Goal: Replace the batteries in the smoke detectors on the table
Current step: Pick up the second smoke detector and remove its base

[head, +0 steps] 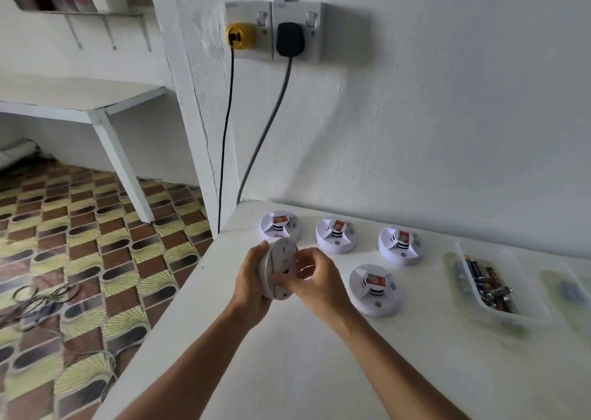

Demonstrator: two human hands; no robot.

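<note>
Table: white top (pixel 287 371) against a white wall, double socket (pixel 273 29) above
Held detector: smoke detector (pixel 278 271) lifted on edge over the table's left side, back facing right
Left hand: (pixel 252 283) wrapped round the rim, gripping firmly
Right hand: (pixel 315 280) fingers curled on the back plate, probably twisting or prying
Waiting: four detectors (pixel 374 290) face up, apparently untouched
Batteries: clear tray (pixel 492 280) at right, not yet reached
Progress: early, first unit just being opened

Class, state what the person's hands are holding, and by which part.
A smoke detector, on edge: left hand grips its rim, right hand presses its back face.
</note>
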